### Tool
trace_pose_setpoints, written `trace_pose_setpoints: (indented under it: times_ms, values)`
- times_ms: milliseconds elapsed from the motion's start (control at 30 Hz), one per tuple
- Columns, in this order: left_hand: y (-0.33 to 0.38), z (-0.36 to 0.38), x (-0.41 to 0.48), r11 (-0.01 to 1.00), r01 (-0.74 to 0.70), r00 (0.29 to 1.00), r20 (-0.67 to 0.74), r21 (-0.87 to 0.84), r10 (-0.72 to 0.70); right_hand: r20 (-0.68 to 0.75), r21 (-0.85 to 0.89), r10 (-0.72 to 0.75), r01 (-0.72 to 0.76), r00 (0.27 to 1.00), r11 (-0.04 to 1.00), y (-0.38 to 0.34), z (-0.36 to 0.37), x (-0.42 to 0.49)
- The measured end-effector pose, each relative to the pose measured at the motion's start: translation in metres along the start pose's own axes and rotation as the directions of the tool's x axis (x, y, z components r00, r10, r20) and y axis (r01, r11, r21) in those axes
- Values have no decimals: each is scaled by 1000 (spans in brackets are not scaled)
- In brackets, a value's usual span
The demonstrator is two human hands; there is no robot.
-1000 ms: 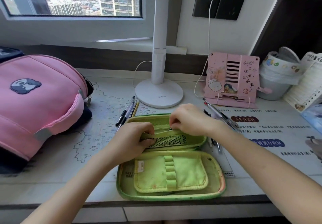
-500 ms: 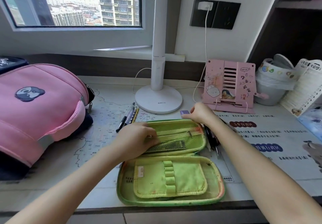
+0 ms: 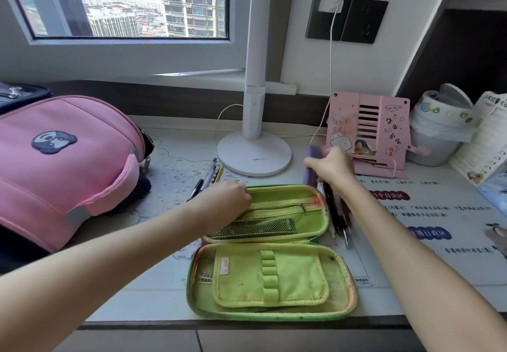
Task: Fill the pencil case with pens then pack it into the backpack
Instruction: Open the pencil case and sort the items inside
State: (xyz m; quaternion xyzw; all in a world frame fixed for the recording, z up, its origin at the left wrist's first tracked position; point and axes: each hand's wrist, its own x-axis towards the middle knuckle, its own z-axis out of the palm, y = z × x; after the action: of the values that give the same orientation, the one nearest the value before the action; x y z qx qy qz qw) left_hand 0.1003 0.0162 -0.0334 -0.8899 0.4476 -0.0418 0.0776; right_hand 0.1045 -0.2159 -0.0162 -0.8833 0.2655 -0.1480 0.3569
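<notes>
A green pencil case [image 3: 271, 277] lies open on the desk near the front edge, its mesh-pocket half farther from me. My left hand [image 3: 227, 201] grips the left end of that far half. My right hand [image 3: 332, 166] holds a small purple block [image 3: 311, 165] upright just beyond the case's right corner. Several dark pens [image 3: 336, 214] lie along the case's right side, partly under my right forearm. More pens [image 3: 205, 177] lie left of the case near the lamp. The pink backpack [image 3: 63, 165] with a panda patch rests at the left.
A white lamp base [image 3: 255, 154] stands behind the case. A pink book stand [image 3: 367, 129] with a charging cable is at the back right, beside a lined bin [image 3: 436, 132] and a booklet [image 3: 482, 146]. The desk's front edge [image 3: 219, 324] runs just below the case.
My right hand left the case's zip pocket, moved right and back, and picked up the purple block, now lifted upright. My left hand stayed on the case's left end.
</notes>
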Motion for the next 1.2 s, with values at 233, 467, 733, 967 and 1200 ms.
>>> trace_pose_setpoints:
  times_ms: [233, 467, 733, 967, 1200]
  values:
    - [7, 4, -1, 997, -46, 999, 12, 55, 46, -314, 351, -312, 414, 897, 839, -5, -34, -56]
    - [-7, -7, 0, 928, 212, 968, -66, -307, -243, 55, 766, -149, 54, 987, 641, 16, -17, -101]
    - [-10, -13, -10, 882, 175, 941, -189, -438, -281, 162, 535, -307, 178, 938, 826, 13, 22, -110]
    - [-3, -15, -13, 887, 74, 936, -276, -455, -220, -12, -129, -651, 644, 759, 754, 9, 34, -107]
    - [-5, -7, -14, 905, 0, 940, -310, -424, -146, -76, -440, -659, 568, 748, 696, 5, 38, -100]
